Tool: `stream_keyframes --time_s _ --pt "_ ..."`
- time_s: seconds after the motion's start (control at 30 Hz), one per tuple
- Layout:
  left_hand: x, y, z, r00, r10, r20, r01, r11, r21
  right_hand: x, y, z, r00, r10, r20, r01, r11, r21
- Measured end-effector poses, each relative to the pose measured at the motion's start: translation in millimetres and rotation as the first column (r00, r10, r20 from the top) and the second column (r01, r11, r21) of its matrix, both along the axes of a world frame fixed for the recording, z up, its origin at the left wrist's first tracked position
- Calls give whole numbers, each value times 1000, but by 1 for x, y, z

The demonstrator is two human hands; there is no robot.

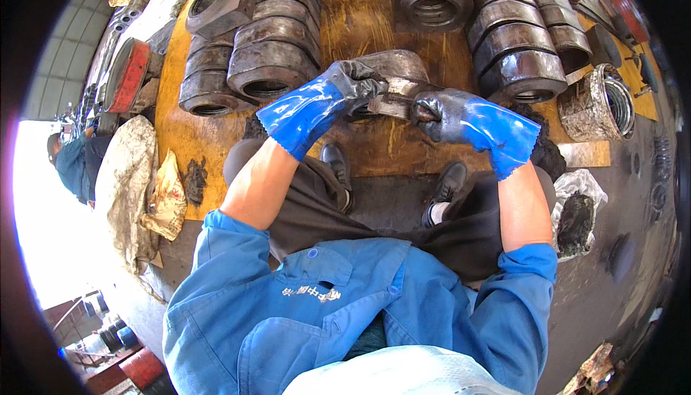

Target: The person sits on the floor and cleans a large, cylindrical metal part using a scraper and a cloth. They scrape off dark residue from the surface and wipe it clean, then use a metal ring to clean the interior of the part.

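Observation:
Between my two gloved hands is a thick, grimy metal ring (394,67), tilted over the wooden board (353,24). A brighter band runs along its near edge; I cannot tell whether that is a separate piece. My left hand (354,82), in a blue glove with blackened fingers, is closed on the ring's left side. At its lower right my right hand (437,113), gloved the same way, is closed with the fingers curled against the band's end. My hands and the ring itself hide part of the ring's underside.
Rows of heavy metal rings (270,60) stand left and right (518,50) on the board. A dirty bucket (601,103) lies at the right, near a plastic bag (578,211) with black stuff. A stained sack (128,190) is at left. Another person (72,161) is at far left.

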State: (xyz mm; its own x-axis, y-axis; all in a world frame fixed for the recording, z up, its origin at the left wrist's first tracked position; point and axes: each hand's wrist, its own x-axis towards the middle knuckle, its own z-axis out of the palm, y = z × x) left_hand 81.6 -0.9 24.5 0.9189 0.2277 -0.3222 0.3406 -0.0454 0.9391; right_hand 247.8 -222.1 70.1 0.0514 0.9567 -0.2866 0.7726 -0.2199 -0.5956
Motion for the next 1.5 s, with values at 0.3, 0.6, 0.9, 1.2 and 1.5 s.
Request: stream_keyframes --time_s 0.3,0.6,0.9,1.2,1.5 --pt "-7 -4 -4 994 -78 -79 85 993 79 -7 -9 9 981 9 194 12 994 -107" --pt "-6 -8 -12 979 -151 -137 174 970 172 11 -21 -16 968 10 251 -52 986 160" --pt "4 -16 -24 939 -242 -243 311 902 300 -4 -19 -18 932 75 356 -103 993 61" --pt "10 -27 -37 903 -309 -297 403 850 340 -28 -15 -31 905 122 408 -185 976 118" --pt "6 -26 -40 929 -330 -170 370 858 356 -49 0 -43 843 218 491 -334 929 162"
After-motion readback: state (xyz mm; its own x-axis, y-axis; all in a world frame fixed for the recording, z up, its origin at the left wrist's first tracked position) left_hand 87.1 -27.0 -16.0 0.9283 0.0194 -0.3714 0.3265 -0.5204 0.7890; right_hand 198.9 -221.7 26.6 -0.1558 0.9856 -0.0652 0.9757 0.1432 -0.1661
